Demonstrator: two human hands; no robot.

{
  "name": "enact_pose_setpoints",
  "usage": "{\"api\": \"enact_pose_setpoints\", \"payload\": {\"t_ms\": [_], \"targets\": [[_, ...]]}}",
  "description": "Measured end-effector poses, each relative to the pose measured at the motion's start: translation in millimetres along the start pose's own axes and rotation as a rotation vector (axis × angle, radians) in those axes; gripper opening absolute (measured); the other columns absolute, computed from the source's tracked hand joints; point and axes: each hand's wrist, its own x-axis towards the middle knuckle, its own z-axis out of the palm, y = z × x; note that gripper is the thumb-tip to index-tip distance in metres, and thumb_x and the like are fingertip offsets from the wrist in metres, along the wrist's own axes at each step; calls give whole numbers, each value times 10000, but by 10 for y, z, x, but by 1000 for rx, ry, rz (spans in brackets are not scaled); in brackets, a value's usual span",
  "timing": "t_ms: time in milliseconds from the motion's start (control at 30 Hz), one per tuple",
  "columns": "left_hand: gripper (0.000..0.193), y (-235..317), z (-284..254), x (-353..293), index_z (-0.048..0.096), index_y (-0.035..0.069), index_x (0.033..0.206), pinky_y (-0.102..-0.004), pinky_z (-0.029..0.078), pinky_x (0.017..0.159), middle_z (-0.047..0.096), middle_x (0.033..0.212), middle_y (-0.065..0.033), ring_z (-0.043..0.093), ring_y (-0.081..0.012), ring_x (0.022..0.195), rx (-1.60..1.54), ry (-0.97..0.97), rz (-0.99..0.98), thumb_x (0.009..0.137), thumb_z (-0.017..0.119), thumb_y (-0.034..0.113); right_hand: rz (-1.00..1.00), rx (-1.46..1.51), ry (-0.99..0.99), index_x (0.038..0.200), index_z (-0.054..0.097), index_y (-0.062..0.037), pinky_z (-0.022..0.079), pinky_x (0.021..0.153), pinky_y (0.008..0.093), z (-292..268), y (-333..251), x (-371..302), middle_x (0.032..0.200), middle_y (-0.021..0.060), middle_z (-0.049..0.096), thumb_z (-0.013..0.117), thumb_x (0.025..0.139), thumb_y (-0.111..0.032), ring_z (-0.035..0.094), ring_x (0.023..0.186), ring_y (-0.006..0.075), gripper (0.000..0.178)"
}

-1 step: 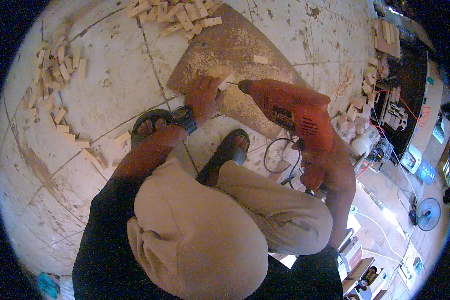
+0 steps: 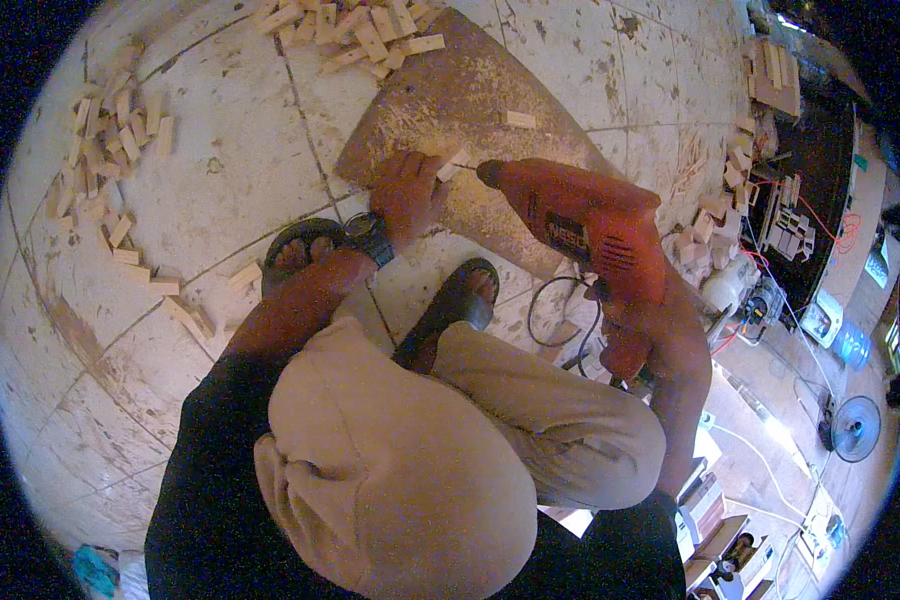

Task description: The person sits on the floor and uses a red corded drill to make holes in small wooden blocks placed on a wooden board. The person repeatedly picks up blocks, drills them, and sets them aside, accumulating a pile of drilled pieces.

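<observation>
Tiled floor (image 2: 235, 130) bears a board (image 2: 448, 72); left hand (image 2: 407, 192) grips a block (image 2: 454, 164) over it, apparently for steadiness against the drill (image 2: 598, 212) held by right hand (image 2: 625, 338).

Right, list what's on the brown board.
On the board: pale dust, one loose wooden block, and a second block held by the left hand. A block pile overlaps its edge. The hand and red drill hide whatever lies beneath them.
</observation>
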Motion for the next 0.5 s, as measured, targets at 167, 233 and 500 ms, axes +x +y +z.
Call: {"api": "enact_pose_setpoints", "payload": {"t_ms": [167,233,500], "targets": [[405,5,5,20,641,74,1187,-514,497,901,673,1057,-137,623,-355,1032,70,-197,-66,840,753,251,7,14,-11,1415,559,-59,563,898,363,16,-18,0,1209,78,713,771,793,-83,693,1041,207,658],[400,14,18,23,649,77,1187,-515,501,899,675,1054,-132,622,-354,1035,61,-106,-65,846,751,260,13,20,-19,1422,554,-59,561,905,362,22,-14,11,1215,77,711,774,795,-86,691,1047,206,665],[374,-28,62,-66,679,75,1145,-498,518,888,694,1049,-124,622,-347,1023,14,15,5,848,761,287,-126,160,-35,1496,474,-60,535,996,367,63,48,6,1304,93,677,760,735,24,664,1165,222,817]]}}
